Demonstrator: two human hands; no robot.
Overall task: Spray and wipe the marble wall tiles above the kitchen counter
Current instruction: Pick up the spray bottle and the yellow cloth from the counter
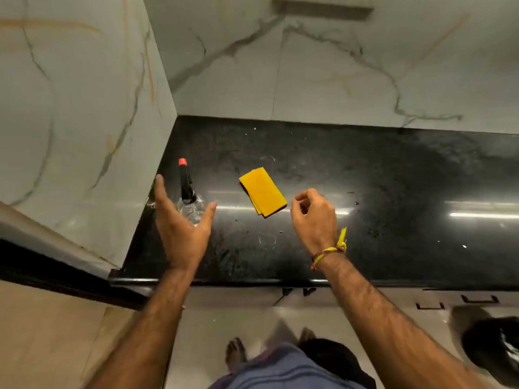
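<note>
Nearest the camera, two bare forearms reach out over the front edge of the black counter (393,175). The left hand (179,226) is spread wide, fingers straight and thumb splayed, cupped toward the spray bottle (188,197) without gripping it; that shape suits taking hold of the clear body below the black head, so the pick-up looks like the step in hand. The right hand (313,217), a thread band (330,252) at its wrist, hangs with loosely curled fingers and holds nothing, just beside the yellow cloth (263,191), probably ready to take it for wiping. The cloth lies folded flat on the counter between the two hands, near the bottle but apart from it. The bottle stands upright close to the corner, its red-tipped nozzle pointing toward the back wall. Beyond, the marble wall tiles (323,80) rise from the counter's rear edge and turn along the left side; whether they are wet cannot be told, so spraying and wiping both seem yet to come.
</note>
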